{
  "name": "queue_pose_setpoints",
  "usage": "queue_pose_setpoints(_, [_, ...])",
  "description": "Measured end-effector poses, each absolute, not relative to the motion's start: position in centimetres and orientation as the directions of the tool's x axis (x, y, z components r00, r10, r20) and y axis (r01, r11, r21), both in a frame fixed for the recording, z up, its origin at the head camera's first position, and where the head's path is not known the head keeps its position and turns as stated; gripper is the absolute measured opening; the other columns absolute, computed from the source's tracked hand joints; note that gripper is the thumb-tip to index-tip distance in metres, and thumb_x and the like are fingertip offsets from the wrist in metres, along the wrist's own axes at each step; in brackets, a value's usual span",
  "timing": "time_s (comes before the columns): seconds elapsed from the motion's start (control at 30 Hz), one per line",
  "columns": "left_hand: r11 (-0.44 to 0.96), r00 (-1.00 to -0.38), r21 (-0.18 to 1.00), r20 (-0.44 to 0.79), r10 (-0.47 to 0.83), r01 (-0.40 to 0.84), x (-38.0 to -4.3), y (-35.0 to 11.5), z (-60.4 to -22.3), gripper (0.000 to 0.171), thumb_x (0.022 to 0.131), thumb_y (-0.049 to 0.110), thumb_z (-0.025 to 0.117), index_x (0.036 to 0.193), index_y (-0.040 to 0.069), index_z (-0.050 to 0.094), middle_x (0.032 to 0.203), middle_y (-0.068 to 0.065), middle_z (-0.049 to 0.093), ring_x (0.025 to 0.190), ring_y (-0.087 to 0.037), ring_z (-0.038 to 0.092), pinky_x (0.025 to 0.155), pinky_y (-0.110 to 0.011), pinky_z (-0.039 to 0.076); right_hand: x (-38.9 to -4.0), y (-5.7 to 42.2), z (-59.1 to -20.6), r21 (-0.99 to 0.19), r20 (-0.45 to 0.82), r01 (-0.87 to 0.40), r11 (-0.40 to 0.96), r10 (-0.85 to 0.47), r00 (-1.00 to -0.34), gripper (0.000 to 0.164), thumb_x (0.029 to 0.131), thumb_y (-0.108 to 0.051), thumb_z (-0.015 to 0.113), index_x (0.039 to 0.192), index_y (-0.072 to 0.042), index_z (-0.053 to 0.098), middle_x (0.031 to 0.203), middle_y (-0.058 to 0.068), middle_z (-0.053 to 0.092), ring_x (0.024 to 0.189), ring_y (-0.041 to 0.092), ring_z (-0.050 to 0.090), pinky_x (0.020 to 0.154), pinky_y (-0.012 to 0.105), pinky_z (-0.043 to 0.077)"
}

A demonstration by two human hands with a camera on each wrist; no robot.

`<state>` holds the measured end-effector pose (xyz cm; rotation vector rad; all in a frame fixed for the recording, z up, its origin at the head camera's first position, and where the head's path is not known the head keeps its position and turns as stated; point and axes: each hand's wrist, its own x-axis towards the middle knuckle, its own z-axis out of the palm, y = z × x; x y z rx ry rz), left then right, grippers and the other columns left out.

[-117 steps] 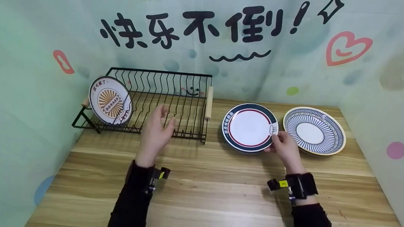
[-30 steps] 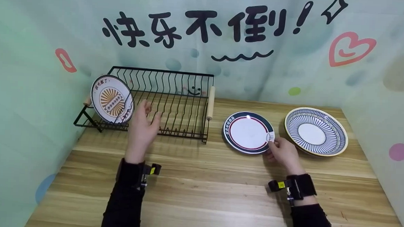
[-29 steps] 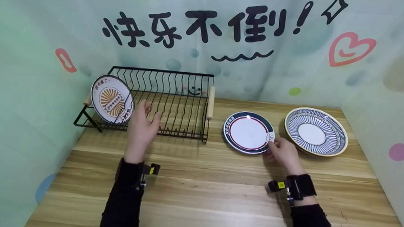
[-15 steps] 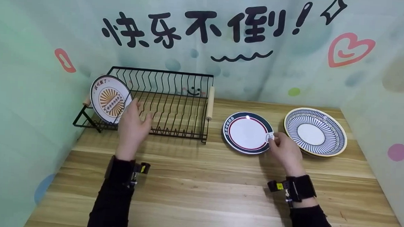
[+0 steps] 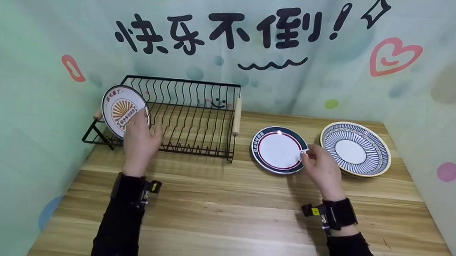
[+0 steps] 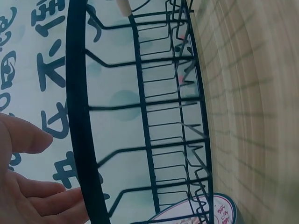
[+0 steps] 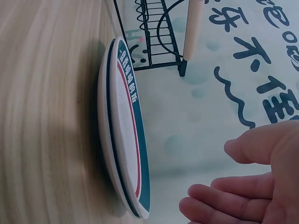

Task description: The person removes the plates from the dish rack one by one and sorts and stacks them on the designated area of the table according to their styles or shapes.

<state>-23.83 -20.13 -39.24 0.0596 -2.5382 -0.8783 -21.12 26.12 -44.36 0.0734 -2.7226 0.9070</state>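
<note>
In the head view, a white plate [image 5: 117, 104] with an orange sunburst stands tilted at the left end of a black wire dish rack [image 5: 191, 130]. My left hand [image 5: 141, 139] is at the front of the rack, its fingers overlapping that plate's lower right. The left wrist view has those fingers [image 6: 51, 200] extended by a rack bar, holding nothing. A white plate [image 5: 279, 150] with a dark green rim and red ring lies on the table. Beside its right edge is my right hand [image 5: 322, 168]. Loosely bent fingers [image 7: 233, 200] of that hand are apart from the plate in the right wrist view.
A blue-striped bowl-like dish [image 5: 350, 149] with a yellowish edge sits right of the green-rimmed plate, close behind the right hand. The rack's wooden handle [image 5: 237, 116] faces that plate. Printed curtains [image 5: 330, 82] border the wooden table [image 5: 224, 216] at the back and sides.
My left hand has moved left along the rack to the sunburst plate. My right hand has come off the green-rimmed plate's edge, which it held earlier; that plate lies lower than at first.
</note>
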Motion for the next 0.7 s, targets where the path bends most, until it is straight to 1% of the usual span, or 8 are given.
queue_pose_setpoints(0.2, [0.801,-0.887,0.593,0.411,-0.211,0.084,-24.2,-21.1,-39.1,0.061,0.097,0.021,0.06,0.141,-0.014,0.037,0.14,-0.035,0.044,0.128,-0.048,0.044,0.111,-0.055,0.034,-21.1,26.1,-44.2,-0.567,0.324,-0.173,0.805,0.025,-0.946,0.043,0.094,-0.02,0.065,0.127,0.008,0.058,0.118,0.026,0.064,0.108,0.041,0.06,0.096,0.053,0.045])
queue_pose_setpoints(0.33, [0.806,-0.865,0.587,0.438,-0.244,0.07,-24.5,-21.8,-39.1,0.06,0.097,0.019,0.06,0.141,-0.014,0.037,0.14,-0.034,0.044,0.128,-0.048,0.045,0.11,-0.056,0.035,-21.1,26.0,-44.1,-0.562,0.368,-0.214,0.799,0.011,-0.93,0.044,0.093,-0.018,0.066,0.127,0.008,0.057,0.12,0.027,0.062,0.111,0.042,0.058,0.098,0.053,0.043])
queue_pose_setpoints(0.43, [0.803,-0.859,0.594,0.434,-0.272,0.045,-24.6,-22.3,-39.1,0.06,0.097,0.018,0.059,0.142,-0.013,0.037,0.141,-0.034,0.044,0.128,-0.048,0.045,0.109,-0.056,0.035,-21.0,26.0,-44.1,-0.556,0.403,-0.247,0.793,-0.002,-0.915,0.044,0.092,-0.016,0.067,0.127,0.01,0.057,0.122,0.028,0.062,0.114,0.043,0.056,0.101,0.053,0.041])
queue_pose_setpoints(0.5, [0.802,-0.854,0.596,0.434,-0.286,0.034,-24.8,-22.6,-39.1,0.059,0.096,0.017,0.059,0.141,-0.013,0.038,0.139,-0.034,0.046,0.125,-0.048,0.047,0.108,-0.057,0.037,-21.0,26.0,-44.1,-0.552,0.428,-0.269,0.789,-0.009,-0.904,0.043,0.092,-0.014,0.067,0.126,0.01,0.058,0.122,0.029,0.062,0.115,0.044,0.055,0.102,0.053,0.04])
queue_pose_setpoints(0.7, [0.806,-0.831,0.592,0.459,-0.314,0.022,-25.2,-23.4,-39.4,0.058,0.096,0.018,0.059,0.139,-0.015,0.039,0.134,-0.035,0.049,0.122,-0.049,0.048,0.106,-0.059,0.037,-20.9,25.9,-44.1,-0.543,0.484,-0.317,0.777,-0.019,-0.875,0.043,0.091,-0.013,0.069,0.126,0.01,0.058,0.123,0.028,0.061,0.116,0.044,0.054,0.103,0.052,0.039])
